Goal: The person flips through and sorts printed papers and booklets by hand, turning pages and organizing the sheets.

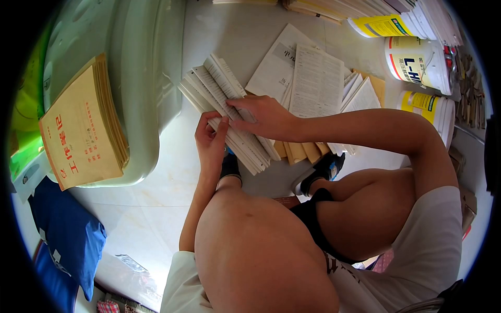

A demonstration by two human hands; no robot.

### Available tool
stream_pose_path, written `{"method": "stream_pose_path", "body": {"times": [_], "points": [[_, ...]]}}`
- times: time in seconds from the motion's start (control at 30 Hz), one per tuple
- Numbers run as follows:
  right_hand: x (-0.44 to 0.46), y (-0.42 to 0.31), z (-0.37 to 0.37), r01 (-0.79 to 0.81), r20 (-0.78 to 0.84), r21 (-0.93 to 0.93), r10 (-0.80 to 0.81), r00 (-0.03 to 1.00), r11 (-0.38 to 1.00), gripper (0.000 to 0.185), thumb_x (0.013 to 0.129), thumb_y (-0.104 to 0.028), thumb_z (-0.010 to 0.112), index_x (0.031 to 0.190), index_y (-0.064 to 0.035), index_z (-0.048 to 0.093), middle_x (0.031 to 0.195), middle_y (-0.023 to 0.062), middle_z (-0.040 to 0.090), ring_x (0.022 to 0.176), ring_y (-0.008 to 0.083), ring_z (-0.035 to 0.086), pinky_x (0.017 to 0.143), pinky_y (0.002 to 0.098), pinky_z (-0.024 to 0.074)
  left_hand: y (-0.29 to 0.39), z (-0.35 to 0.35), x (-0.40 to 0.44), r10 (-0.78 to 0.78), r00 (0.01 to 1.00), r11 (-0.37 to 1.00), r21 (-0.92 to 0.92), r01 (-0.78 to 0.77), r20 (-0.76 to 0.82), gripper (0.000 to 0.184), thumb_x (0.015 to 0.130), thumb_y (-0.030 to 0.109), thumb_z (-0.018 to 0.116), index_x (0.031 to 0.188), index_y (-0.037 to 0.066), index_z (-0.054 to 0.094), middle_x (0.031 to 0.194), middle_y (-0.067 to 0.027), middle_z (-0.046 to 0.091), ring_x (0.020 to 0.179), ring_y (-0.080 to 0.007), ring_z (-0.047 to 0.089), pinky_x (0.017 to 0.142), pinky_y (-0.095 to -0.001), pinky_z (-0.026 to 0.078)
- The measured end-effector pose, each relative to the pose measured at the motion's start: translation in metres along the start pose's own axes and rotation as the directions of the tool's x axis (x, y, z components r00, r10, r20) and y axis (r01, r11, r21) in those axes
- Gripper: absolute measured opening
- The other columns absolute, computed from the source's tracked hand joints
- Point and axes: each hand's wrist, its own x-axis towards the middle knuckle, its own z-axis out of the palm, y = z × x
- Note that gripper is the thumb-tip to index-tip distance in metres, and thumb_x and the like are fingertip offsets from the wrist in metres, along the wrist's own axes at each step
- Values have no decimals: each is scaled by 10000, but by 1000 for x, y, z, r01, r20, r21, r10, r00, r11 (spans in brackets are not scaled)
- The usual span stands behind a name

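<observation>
Several folded printed papers [244, 140] are held as a fanned bundle above the floor, between my knees and a pale green plastic surface. My left hand [210, 136] grips the near left edge of the bundle, its thumb and fingers bent round the sheets. My right hand [267, 118] reaches across from the right, with fingers and thumb on the upper pages; some fingertips are hidden among the sheets. Beyond it, loose printed sheets [317, 78] lie on the floor, with brown envelopes [300, 151] partly under my right forearm.
A stack of brown envelopes [83, 125] with red print rests on the pale green plastic surface [141, 94] at left. White buckets [417, 62] with yellow labels and piled papers [344, 7] stand at upper right. A blue bag [68, 235] lies lower left.
</observation>
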Motion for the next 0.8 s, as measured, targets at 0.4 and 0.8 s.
{"method": "stream_pose_path", "body": {"times": [0.4,0.8], "points": [[1,4,1,-1,22,21,1,1000,1000,509,993,-335,668,1393,-20,647,1225,249,729,1104,403,704,989,467,558,-2,-2,0,-2,1000,1000,23,3,-20,149,1038,127,711,1137,43,640,801,-16,670,665,-28,524,562,-215,379],[0,-9,-3,-143,22,148,142,990,978,438,973,-131,608,1399,-29,609,1030,241,734,959,425,716,879,505,574,2,0,0,-17,1000,1000,16,17,-5,147,1041,138,711,1133,47,642,811,-10,671,678,-25,517,566,-212,366]]}}
